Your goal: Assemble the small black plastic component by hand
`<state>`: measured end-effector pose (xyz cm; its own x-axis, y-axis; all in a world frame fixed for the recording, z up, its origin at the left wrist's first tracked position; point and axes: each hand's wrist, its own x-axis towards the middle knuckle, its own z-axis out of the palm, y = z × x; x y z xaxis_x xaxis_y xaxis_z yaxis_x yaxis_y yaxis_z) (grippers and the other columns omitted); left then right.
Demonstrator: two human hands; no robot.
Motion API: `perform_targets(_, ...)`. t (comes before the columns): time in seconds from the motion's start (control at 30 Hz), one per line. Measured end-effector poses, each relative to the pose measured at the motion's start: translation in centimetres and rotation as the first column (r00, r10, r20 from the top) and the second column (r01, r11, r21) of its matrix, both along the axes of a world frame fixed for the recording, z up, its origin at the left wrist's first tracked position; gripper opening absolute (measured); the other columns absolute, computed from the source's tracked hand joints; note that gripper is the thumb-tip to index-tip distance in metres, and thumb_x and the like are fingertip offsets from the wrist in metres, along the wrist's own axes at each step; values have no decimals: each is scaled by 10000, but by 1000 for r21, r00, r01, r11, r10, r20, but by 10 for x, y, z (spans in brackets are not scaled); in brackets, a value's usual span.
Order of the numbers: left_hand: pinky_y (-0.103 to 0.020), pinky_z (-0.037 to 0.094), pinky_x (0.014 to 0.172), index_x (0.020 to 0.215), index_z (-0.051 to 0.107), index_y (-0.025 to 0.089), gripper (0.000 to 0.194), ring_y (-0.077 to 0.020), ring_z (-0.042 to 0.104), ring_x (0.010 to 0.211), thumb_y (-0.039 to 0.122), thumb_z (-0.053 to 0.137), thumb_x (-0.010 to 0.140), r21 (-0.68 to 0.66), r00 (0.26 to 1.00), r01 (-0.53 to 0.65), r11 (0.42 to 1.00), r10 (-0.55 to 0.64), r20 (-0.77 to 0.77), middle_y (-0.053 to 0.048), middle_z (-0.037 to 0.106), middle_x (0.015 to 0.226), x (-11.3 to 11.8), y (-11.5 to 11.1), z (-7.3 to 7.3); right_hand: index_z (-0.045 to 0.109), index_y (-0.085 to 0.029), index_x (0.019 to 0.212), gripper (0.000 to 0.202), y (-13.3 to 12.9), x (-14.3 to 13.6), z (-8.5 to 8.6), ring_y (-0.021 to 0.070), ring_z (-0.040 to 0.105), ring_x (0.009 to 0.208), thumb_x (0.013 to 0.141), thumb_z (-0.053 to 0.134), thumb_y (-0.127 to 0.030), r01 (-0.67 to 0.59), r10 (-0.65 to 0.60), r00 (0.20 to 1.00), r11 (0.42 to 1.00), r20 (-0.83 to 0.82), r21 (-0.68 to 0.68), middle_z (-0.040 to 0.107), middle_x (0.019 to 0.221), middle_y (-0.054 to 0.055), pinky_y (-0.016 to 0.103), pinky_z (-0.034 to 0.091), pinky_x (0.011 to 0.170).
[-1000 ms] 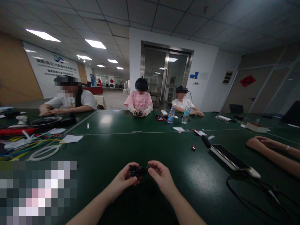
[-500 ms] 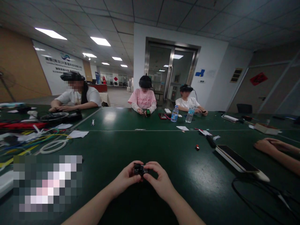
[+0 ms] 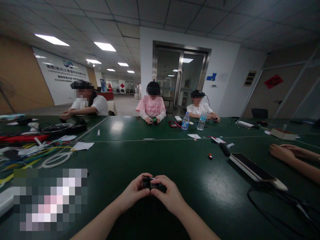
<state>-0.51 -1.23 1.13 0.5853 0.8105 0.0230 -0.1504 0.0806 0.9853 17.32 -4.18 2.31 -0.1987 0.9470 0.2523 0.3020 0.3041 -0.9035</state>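
Note:
Over the near middle of the dark green table [image 3: 125, 156], a small black object [image 3: 147, 182] is held between my two hands; its exact kind is too dark and small to make out. My left hand [image 3: 136, 189] grips its left side between thumb and fingers. On the other side, the thumb and fingers of my right hand [image 3: 166, 189] are closed on it, and a dark part sticks out beneath the right fingers. The fingers cover much of the object. A small red and silver item [image 3: 210, 156] lies on the table to the right, apart from my hands.
On the right are a white-edged device with a dark screen [image 3: 252, 166], a black cable [image 3: 260, 206] and another person's hands [image 3: 282, 153]. Cables [image 3: 56, 160] clutter the left. Two water bottles [image 3: 185, 121] stand at the far side, where several people sit. A blurred patch hides the lower left.
My right fingers have shifted slightly left over the black object, and its right part now sits below them. The person at far left has changed arm position. The view has moved slightly.

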Motion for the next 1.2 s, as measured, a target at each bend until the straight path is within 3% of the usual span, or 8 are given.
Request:
perform_targets(0.37,-323,428,734,1051,481,230,408,-164,577,800,272,677,696,-45,1000,1,999,-2,-30,-12,591,914,1,1,3,639,-264,984,244,0,4,1,179,567,997,750,613,-202,-41,41,999,999,35,-3,592,1043,27,342,443,900)
perform_targets(0.53,-314,415,678,1000,504,218,379,-161,557,741,352,664,684,11,997,-36,999,37,-63,-3,576,865,2,2,1,616,-280,1006,299,-2,1,1,182,564,994,729,625,-168,-35,32,996,998,85,44,590,1042,12,344,445,893)
perform_targets(0.7,-347,417,750,961,513,218,325,-207,545,860,311,657,685,13,986,-70,997,71,-153,-6,562,894,3,0,5,576,-302,1044,345,-6,-2,6,197,550,1008,718,640,-209,-13,2,980,998,200,54,586,1058,-4,359,435,878)
perform_targets(0.93,-322,434,683,947,495,201,255,-153,549,707,253,603,722,-17,985,-69,997,66,-158,6,554,839,5,-1,8,560,-293,1049,342,-9,-1,12,192,540,1021,724,610,-197,4,-13,960,999,279,34,591,1070,-12,336,416,887)
perform_targets(1.2,-312,420,650,910,488,192,285,-146,532,662,283,628,680,0,976,-111,994,109,-188,17,530,780,7,-2,10,583,-292,1027,316,-7,0,10,179,545,1017,724,618,-206,-11,-8,958,998,287,65,618,1064,-18,311,403,899)
